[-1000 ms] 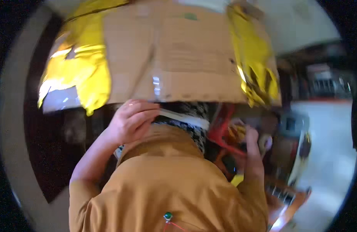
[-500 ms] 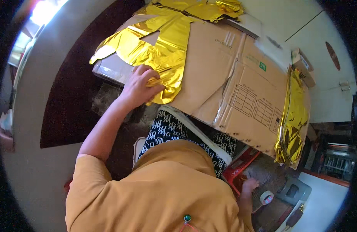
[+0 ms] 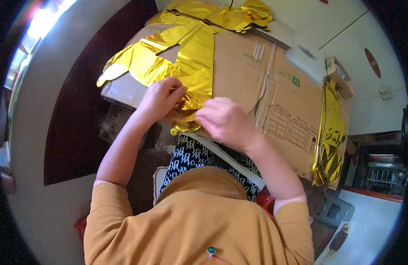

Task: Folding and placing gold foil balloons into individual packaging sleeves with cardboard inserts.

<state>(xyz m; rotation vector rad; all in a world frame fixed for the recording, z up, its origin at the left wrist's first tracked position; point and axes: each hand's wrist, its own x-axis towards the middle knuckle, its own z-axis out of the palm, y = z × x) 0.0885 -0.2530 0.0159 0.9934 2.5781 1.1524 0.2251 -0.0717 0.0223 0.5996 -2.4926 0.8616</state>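
A flat gold foil balloon with a three-cornered hole lies on a cardboard box. My left hand is closed on its near edge, thumb and fingers pinching the foil. Close beside it on the right, my right hand is closed, with its bent fingertips at the same edge. Whatever sits between those fingertips is hidden and slightly blurred. Below the hands, the near end of the foil hangs over the box edge above my lap.
More gold foil lies at the far end of the box. A folded gold foil bundle rests at its right edge, near a small carton. At the lower right are a grey plastic stool and keys.
My right hand has come up from the low area at the right, near the tape roll, to the foil's near edge. The foil's near end has shifted under my left hand.
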